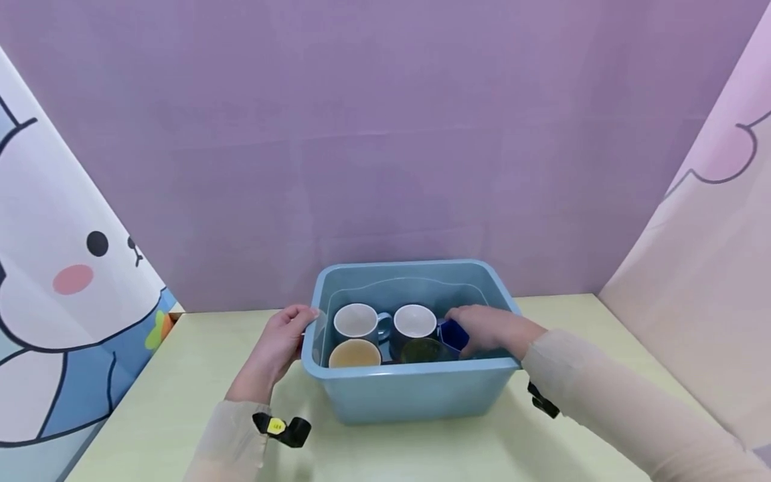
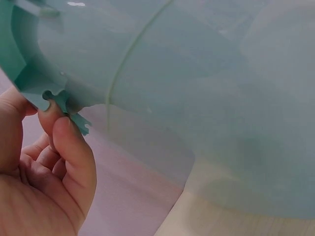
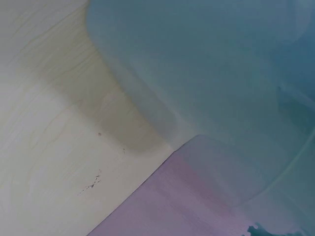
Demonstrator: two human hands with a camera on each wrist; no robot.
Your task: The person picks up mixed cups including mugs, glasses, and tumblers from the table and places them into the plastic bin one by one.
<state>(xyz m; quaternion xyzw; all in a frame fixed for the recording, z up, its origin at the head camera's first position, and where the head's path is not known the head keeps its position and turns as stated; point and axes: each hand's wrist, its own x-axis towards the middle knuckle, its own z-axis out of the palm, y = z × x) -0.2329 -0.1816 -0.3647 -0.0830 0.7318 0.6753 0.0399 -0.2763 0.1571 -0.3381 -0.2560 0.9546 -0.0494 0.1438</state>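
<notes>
A light blue plastic bin [image 1: 415, 395] stands on the table, holding several cups and mugs. My left hand [image 1: 283, 338] grips the bin's left rim; in the left wrist view, fingers [image 2: 74, 152] curl at the jagged lower edge of that rim. Inside the bin's right side, my right hand [image 1: 490, 329] holds a dark blue angular cup [image 1: 453, 335], its fingers around the cup's rim. Beside it are a white-lined mug [image 1: 415, 321] and a dark green cup [image 1: 421, 349]. A blue-handled mug [image 1: 357, 321] and a cream-coloured cup [image 1: 355, 353] stand at the left. The right wrist view shows no hand.
The pale yellow table [image 1: 199, 375] runs back to a purple cloth backdrop [image 1: 385, 147]. A cartoon-printed panel [image 1: 72, 268] stands at the left, and a pale pink one [image 1: 699, 268] at the right.
</notes>
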